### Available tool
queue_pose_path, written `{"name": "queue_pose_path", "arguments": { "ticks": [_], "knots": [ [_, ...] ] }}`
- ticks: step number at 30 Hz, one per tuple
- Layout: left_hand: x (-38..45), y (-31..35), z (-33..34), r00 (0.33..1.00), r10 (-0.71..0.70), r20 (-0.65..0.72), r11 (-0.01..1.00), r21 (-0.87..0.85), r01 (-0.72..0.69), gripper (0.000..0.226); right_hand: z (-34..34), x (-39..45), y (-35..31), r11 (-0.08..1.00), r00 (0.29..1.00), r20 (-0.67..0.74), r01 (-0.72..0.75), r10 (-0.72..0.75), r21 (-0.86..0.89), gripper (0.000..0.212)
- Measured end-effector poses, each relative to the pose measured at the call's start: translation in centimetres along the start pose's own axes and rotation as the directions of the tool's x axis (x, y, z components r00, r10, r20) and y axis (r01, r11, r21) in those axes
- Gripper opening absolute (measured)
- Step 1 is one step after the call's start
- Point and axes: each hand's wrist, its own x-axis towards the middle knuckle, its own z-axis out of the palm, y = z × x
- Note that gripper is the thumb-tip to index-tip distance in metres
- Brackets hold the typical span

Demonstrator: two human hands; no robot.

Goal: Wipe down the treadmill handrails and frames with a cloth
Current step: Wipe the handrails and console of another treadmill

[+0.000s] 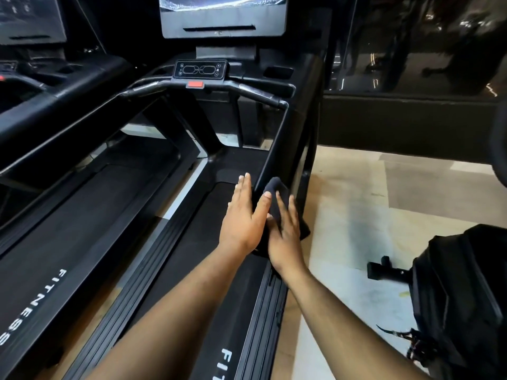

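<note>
Dark cloth [277, 187] pressed against lower end of right handrail [277, 141], right hand [284, 237] flat on cloth with fingers spread, left hand [244, 218] open alongside, touching it, red stop button [195, 84] and console screen [222, 15] beyond.

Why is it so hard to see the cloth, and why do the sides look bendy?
Head view: the dark cloth blends into the black treadmill frame in dim light; the wide-angle lens curves the edges; glare streaks the screen; the hands look slightly soft.
</note>
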Motion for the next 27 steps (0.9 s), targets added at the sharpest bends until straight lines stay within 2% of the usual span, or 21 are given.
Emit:
{"name": "queue_pose_path", "arguments": {
  "ticks": [4, 6, 8, 9, 10, 12, 14, 17, 19, 22, 24, 27],
  "knots": [
    [0.1, 0.2, 0.0, 1.0, -0.029, 0.01, 0.998, 0.05, 0.029, 0.07, -0.1, 4.9, 0.6, 0.997, 0.998, -0.065, 0.021, -0.016, 0.077, 0.061],
    [0.1, 0.5, 0.0, 0.999, -0.05, 0.019, 0.994, 0.095, 0.048, 0.071, -0.6, 9.0, 1.6, 0.967, 0.983, -0.118, -0.108, 0.138, 0.231, 0.063],
    [0.0, 0.6, 0.1, 0.997, -0.075, 0.024, 0.988, 0.138, 0.072, 0.073, -1.2, 10.9, 2.5, 0.877, 0.927, -0.088, -0.309, 0.364, 0.368, 0.069],
    [0.0, 0.6, 0.1, 0.996, -0.085, 0.02, 0.984, 0.156, 0.081, 0.073, -1.2, 10.7, 2.5, 0.862, 0.918, -0.081, -0.331, 0.388, 0.384, 0.072],
    [0.1, 0.6, 0.2, 0.996, -0.092, 0.02, 0.981, 0.173, 0.087, 0.074, -0.9, 9.8, 2.1, 0.889, 0.929, -0.095, -0.309, 0.359, 0.337, 0.075],
    [0.4, 0.5, 0.2, 0.994, -0.109, 0.018, 0.976, 0.194, 0.103, 0.074, 0.0, 6.4, 1.4, 0.977, 0.981, -0.113, -0.135, 0.155, 0.166, 0.079],
    [0.5, 0.4, 0.3, 0.994, -0.112, 0.018, 0.973, 0.205, 0.106, 0.073, 0.3, 3.2, 0.9, 0.999, 0.998, -0.069, -0.005, 0.002, -0.036, 0.069],
    [0.5, 0.5, 0.4, 0.992, -0.125, 0.025, 0.968, 0.222, 0.116, 0.082, -0.8, 6.2, 0.0, 0.975, 0.998, 0.027, 0.069, -0.065, -0.212, 0.059],
    [0.6, 0.6, 0.4, 0.99, -0.137, 0.016, 0.957, 0.262, 0.128, 0.086, -1.7, 11.3, -1.1, 0.947, 0.997, 0.077, 0.053, -0.03, -0.317, 0.059],
    [0.5, 0.8, 0.5, 0.988, -0.157, 0.005, 0.928, 0.342, 0.146, 0.086, -2.4, 15.8, -2.6, 0.925, 0.99, 0.129, -0.004, 0.057, -0.38, 0.058],
    [0.5, 0.7, 0.4, 0.986, -0.168, 0.0, 0.918, 0.363, 0.157, 0.094, -2.4, 13.8, -2.2, 0.929, 0.988, 0.151, 0.083, -0.03, -0.36, 0.058],
    [0.8, 0.3, 0.3, 0.985, -0.174, -0.009, 0.911, 0.378, 0.164, 0.097, -2.7, 6.1, 0.2, 0.926, 0.95, 0.239, 0.261, -0.198, -0.271, 0.059]
  ]
}}
